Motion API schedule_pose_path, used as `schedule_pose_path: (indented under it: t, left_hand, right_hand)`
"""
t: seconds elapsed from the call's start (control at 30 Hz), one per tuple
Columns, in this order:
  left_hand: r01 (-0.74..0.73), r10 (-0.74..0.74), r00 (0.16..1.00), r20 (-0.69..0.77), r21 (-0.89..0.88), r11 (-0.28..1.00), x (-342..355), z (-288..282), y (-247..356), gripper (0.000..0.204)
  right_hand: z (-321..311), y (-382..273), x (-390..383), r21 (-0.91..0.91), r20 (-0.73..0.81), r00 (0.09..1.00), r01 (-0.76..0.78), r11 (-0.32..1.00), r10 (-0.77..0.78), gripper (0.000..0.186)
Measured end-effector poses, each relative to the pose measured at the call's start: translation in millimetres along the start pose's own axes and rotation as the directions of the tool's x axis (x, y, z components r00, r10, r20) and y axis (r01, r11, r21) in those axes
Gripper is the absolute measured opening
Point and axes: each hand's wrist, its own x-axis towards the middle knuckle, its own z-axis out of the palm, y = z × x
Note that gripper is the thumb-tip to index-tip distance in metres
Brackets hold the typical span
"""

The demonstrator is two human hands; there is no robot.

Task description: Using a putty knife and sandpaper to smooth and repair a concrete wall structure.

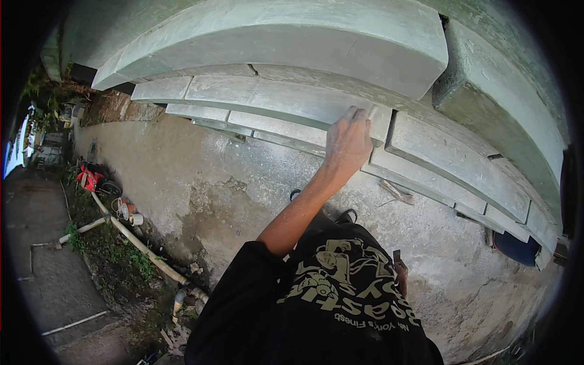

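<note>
Blocks point(261, 100), pale grey and long, run in stacked rows beyond both hands and bend with the lens. The left hand point(349, 143) reaches up and away from the body, its bent fingers point(354, 114) touching one long block near that block's right-hand end; whether it grips or merely rests there, I cannot tell. Just right of these fingers, a narrow dark gap parts this block from the next one point(456, 161) in the row. Farther beyond the left hand, a larger block point(286, 39) juts out over the lower rows, and another large one point(496, 97) lies to its right.

The right hand point(402, 278) is well apart from the left, low beside the black shirt point(340, 292) and mostly hidden by it. A small dark, flat thing point(396, 257) shows right at it; I cannot tell whether the hand is closed on it.

Below the left hand spreads a worn concrete floor point(164, 164), with a scrap point(396, 192) lying to the lower right of that hand. Well off to the left of both hands are a red motorbike point(91, 179), small buckets point(129, 212) and a pale pipe point(143, 244) running past green plants point(139, 263).
</note>
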Motion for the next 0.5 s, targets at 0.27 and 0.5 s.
schedule_pose_path:
  t: [0.27,0.5]
  left_hand:
    - [0.151,-0.106,0.985,-0.135,0.384,0.911,-5.9,-37.0,-62.6,0.010]
    - [0.001,-0.010,0.999,0.037,0.254,0.967,4.8,29.0,10.3,0.014]
  right_hand:
    - [3.2,-11.7,-29.5,0.033,-0.131,0.960,-0.246,0.969,0.248,0.035]
    - [5.2,54.5,-4.0,0.191,-0.060,0.995,-0.071,0.979,0.084,0.036]
